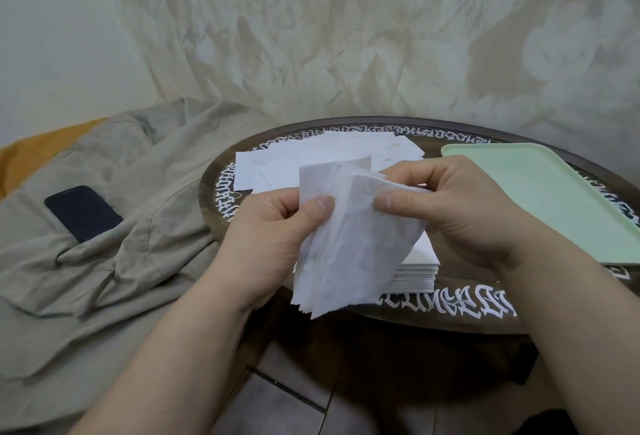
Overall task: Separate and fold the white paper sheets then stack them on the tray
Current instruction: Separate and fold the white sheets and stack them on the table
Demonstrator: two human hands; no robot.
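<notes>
Paper sheets (349,244) pinched by left hand (273,230) and right hand (460,206) above round table (450,310). Thin, limp, tear-prone; best peeled at top corner. More sheets (311,160) behind; green tray (554,199) bare.

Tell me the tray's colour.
Pale mint green; the tray shows in the head view, the only one.

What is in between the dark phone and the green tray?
In the head view, between the phone and the tray come rumpled beige cloth, then the round table's edge, white sheets, and both hands holding paper.
</notes>
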